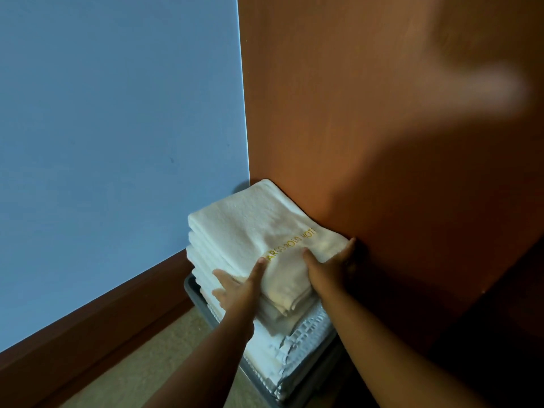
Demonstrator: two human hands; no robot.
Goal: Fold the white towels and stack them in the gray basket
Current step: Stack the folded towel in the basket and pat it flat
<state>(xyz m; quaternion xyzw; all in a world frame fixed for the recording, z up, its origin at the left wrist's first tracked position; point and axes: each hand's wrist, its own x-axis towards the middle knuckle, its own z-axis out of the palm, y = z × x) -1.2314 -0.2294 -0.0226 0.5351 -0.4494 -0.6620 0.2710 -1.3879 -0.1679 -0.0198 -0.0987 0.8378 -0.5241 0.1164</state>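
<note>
- Left hand [235, 285] and right hand [329, 265] pinch top towel [253, 219] (thumbs above).
- Risk: tall stack [203, 260] overtops gray basket [189, 285]; uneven release may topple it.

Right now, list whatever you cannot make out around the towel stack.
All from the head view.
Gray basket: mostly covered by the towel stack and both arms; only the rim shows.
Yellow lettering on the top towel: its start is hidden under the left hand.
Right hand: fingers partly hidden past the towel's edge, in shadow.
Pale smear, upper right: blurred, unidentifiable.
</note>
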